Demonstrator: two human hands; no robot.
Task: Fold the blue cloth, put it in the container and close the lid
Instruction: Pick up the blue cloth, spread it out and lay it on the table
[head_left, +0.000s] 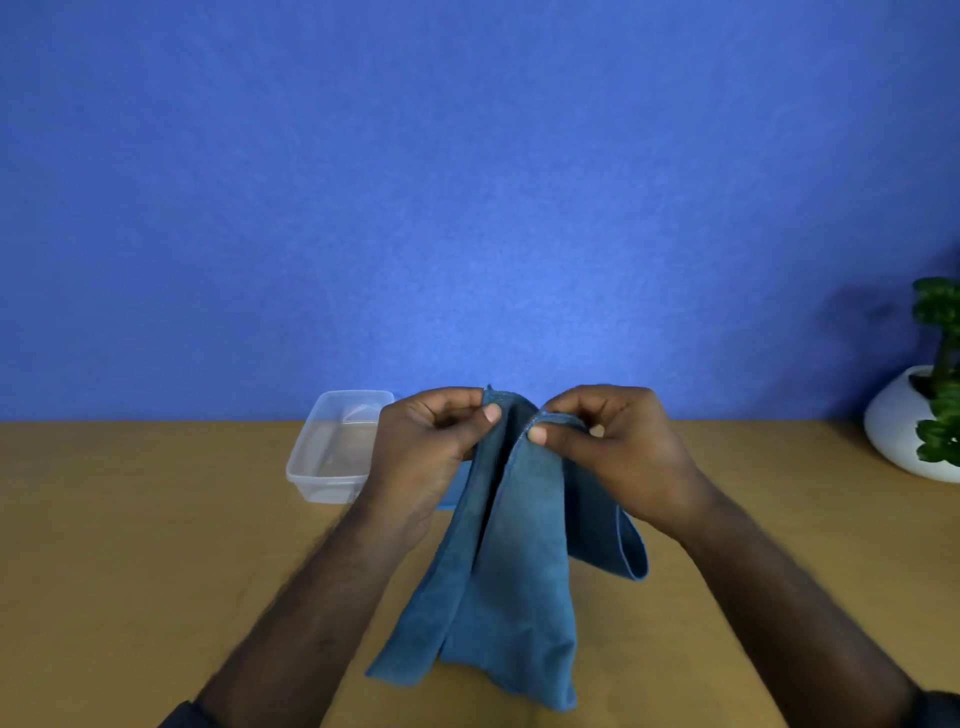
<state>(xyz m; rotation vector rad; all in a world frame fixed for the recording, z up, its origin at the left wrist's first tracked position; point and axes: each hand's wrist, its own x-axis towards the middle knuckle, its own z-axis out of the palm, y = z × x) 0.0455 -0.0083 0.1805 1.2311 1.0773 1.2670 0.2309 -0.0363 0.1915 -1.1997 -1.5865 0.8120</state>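
The blue cloth (511, 571) hangs in long folds above the wooden table (130, 545), held up by its top edge. My left hand (431, 447) pinches one upper corner between thumb and fingers. My right hand (618, 452) pinches the other corner close beside it, the two hands almost touching. The cloth's lower end hangs low in the view, and a loop of it curls out to the right under my right wrist. A clear plastic container (332, 447) stands open on the table behind my left hand. A light blue edge, possibly the lid (451, 493), shows behind the cloth.
A white round pot with a green plant (914, 421) stands at the table's far right edge. A blue wall (467, 182) rises directly behind the table.
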